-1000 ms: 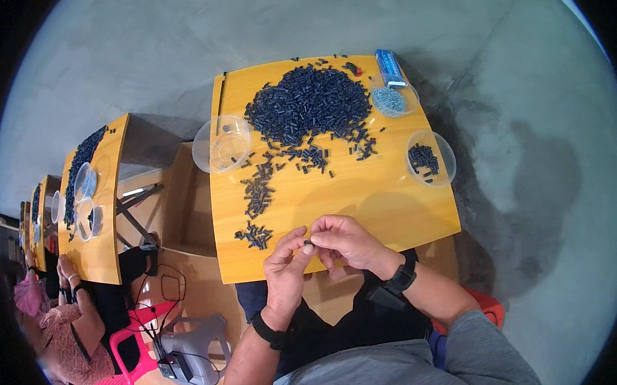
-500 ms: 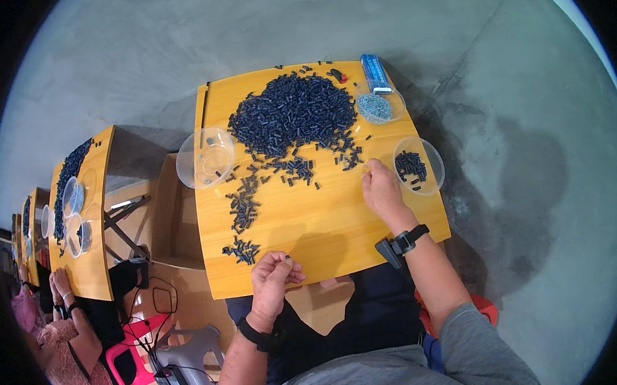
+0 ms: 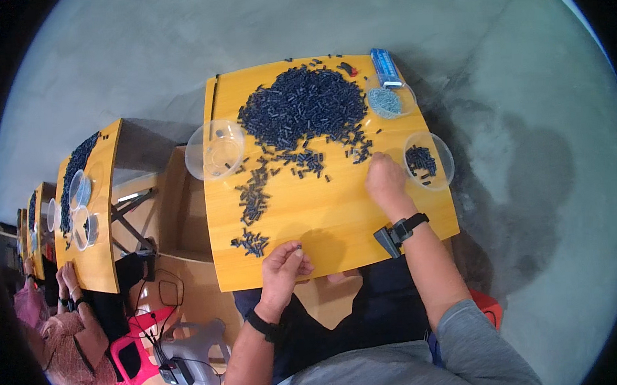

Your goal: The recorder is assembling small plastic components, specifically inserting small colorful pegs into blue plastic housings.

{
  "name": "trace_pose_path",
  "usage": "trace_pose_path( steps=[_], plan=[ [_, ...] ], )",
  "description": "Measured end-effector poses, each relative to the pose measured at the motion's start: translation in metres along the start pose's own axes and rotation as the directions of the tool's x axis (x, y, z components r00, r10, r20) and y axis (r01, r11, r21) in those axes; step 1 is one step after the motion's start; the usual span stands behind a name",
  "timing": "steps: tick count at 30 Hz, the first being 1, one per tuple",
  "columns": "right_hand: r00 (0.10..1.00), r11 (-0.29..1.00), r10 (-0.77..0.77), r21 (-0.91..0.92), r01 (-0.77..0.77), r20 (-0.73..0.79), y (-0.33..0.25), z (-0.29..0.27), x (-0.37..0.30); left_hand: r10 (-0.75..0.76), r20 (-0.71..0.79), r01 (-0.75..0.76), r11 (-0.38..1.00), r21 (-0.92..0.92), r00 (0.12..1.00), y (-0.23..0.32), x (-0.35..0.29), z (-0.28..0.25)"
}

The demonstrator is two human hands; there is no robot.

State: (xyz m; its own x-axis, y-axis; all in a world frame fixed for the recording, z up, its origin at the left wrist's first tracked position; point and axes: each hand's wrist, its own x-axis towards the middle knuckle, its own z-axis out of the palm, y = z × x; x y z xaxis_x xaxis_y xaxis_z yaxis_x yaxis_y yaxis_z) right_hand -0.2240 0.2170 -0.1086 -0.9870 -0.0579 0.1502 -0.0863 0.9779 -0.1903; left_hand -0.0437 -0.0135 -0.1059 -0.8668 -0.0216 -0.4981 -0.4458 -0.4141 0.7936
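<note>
My left hand (image 3: 284, 266) is over the near edge of the yellow table (image 3: 337, 225), with thumb and forefinger pinched on a small black cylindrical piece (image 3: 299, 248). My right hand (image 3: 388, 180) is closed above the right half of the table, between a loose strand of black pieces and a clear round bowl (image 3: 448, 167). Its fingertips face away, so whatever they hold is hidden. Some black pieces (image 3: 421, 161) lie in that bowl. At the far middle spreads a large heap of the same black pieces (image 3: 301, 107), trailing down the left side to a small cluster (image 3: 250, 244).
A clear bowl (image 3: 195, 153) overhangs the left edge. Far right, another bowl holds small silvery pieces (image 3: 385, 102) beside a blue box (image 3: 384, 69). A red-and-black tool (image 3: 348, 69) lies near the far edge. Left are a cardboard box (image 3: 184, 218), a stool (image 3: 191, 349) and co-workers at similar tables.
The view has shifted slightly, so the table sits a little higher and further right. Both hands keep nearly the same places over the table; the piece in my left fingertips shows more clearly.
</note>
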Motion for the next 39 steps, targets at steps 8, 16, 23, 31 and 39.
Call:
trace_pose_path(
  steps=[8, 16, 23, 31, 39],
  plan=[
    [0.888, 0.312, 0.004, 0.843, -0.437, 0.459, -0.008, -0.018, -0.026, 0.018, 0.016, -0.017, 0.999, -0.035, 1.000, 0.004, -0.019, 0.008],
    [0.825, -0.276, -0.296, 0.784, -0.556, 0.481, -0.049, -0.049, -0.071, 0.119, 0.088, -0.115, 0.992, -0.046, 0.989, 0.030, -0.035, 0.029],
    [0.796, -0.325, -0.407, 0.743, -0.585, 0.448, -0.074, -0.077, -0.096, 0.169, 0.097, -0.165, 0.985, -0.048, 0.981, 0.037, -0.051, 0.033],
    [0.814, -0.301, -0.435, 0.790, -0.533, 0.384, -0.082, -0.085, -0.112, 0.232, 0.121, -0.231, 0.973, -0.021, 0.965, 0.044, -0.060, 0.035],
    [0.866, -0.004, -0.435, 0.961, -0.276, 0.247, -0.087, -0.097, -0.122, 0.301, 0.130, -0.304, 0.953, 0.005, 0.945, 0.038, -0.065, 0.033]
  ],
)
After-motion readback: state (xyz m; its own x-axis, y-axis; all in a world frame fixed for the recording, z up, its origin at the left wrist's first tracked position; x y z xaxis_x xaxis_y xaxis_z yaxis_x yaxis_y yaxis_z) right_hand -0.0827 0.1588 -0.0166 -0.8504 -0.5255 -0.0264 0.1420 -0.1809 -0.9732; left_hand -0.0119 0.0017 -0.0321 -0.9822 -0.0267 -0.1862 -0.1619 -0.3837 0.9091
